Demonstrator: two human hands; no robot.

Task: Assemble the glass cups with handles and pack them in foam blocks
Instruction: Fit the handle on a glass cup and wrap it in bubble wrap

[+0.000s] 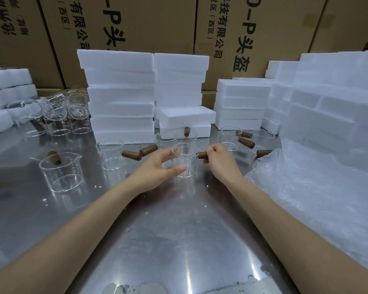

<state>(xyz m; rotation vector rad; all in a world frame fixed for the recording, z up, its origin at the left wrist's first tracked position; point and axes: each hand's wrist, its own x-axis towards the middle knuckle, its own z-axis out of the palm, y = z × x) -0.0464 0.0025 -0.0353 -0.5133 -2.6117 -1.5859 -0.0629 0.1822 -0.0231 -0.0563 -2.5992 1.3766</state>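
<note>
Frame centre: my left hand (157,168) grip cups glass cup (184,160); right hand (218,158) grip pinches wooden handle (202,155) at its side.

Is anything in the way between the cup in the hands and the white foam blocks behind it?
Yes. Two other glass cups stand right behind the held cup, before the low foam blocks. Both hands already hold it.

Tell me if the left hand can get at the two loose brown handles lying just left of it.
Probably yes: the handles lie in the open beside the left hand, but it must first let go of the cup.
</note>
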